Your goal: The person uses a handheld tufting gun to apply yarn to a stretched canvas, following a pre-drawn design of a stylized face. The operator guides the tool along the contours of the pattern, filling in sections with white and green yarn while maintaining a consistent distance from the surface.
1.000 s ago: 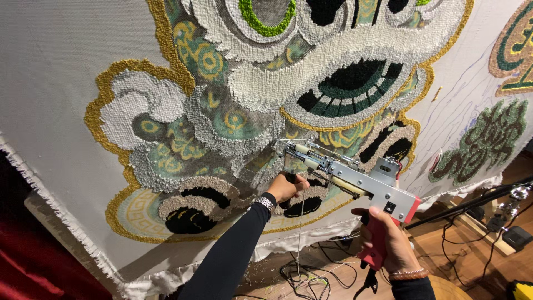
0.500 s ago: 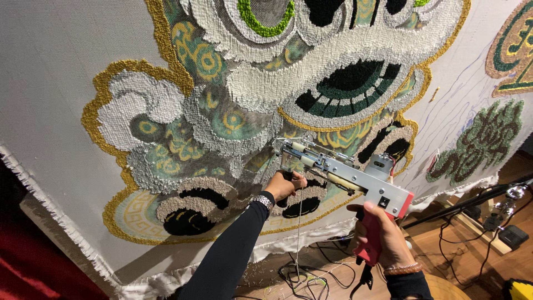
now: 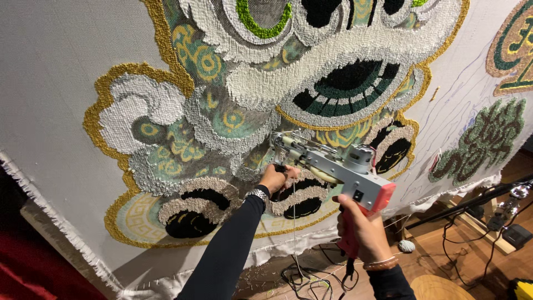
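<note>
Now the tufting gun [image 3: 333, 169] is gripped by the left hand [image 3: 276, 179] and right hand [image 3: 361, 230], pressed to the tufted cloth [image 3: 66, 83]; a slack hold could tear it.

- The left hand [image 3: 275, 179] reaches up and forward, fingers curled shut in a grip, a dark sleeve covering the arm and a band on the wrist.
- The right hand [image 3: 360, 226] sits lower, fist closed, wrist bracelet showing.
</note>
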